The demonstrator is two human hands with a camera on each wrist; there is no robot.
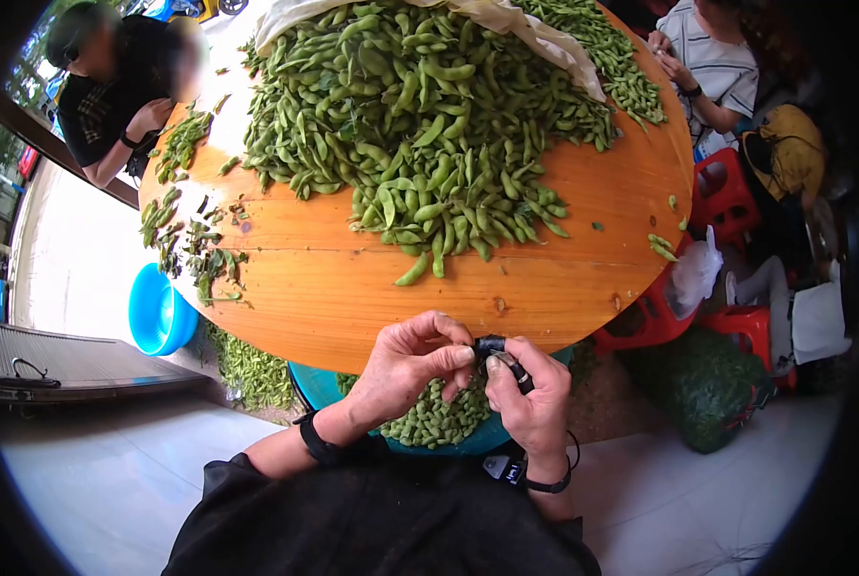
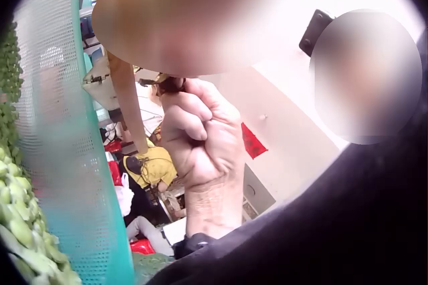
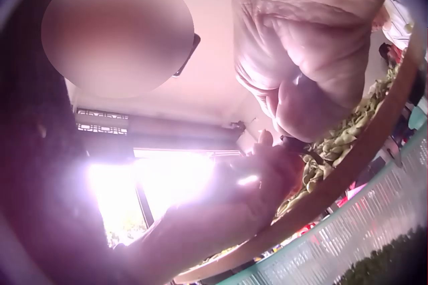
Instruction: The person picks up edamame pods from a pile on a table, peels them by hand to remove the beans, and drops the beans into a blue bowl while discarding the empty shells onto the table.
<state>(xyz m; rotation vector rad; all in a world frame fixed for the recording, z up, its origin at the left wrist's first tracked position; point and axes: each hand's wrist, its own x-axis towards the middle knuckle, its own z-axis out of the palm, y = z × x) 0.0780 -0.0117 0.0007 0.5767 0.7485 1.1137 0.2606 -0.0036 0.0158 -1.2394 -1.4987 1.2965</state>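
Observation:
In the head view both hands meet above the near table edge, around a black tape-like band (image 1: 490, 343) at the fingers. My left hand (image 1: 405, 360) pinches its left end between thumb and forefinger. Curled in from the other side, my right hand (image 1: 533, 389) has its thumb against the band, and more black shows around a finger. I cannot tell how far the band wraps that finger. The left wrist view shows the right hand (image 2: 204, 134) with folded fingers, its tips hidden by a blur. Below the hands, shelled green beans (image 1: 434, 418) fill a teal basket (image 1: 482, 442).
A big heap of green soybean pods (image 1: 400, 115) covers the back of the wooden table (image 1: 304, 254). Leaf scraps (image 1: 208, 254) lie at left, above a blue basin (image 1: 160, 312). Other people sit at both sides. Red stools (image 1: 727, 197) and a green sack (image 1: 703, 384) stand right.

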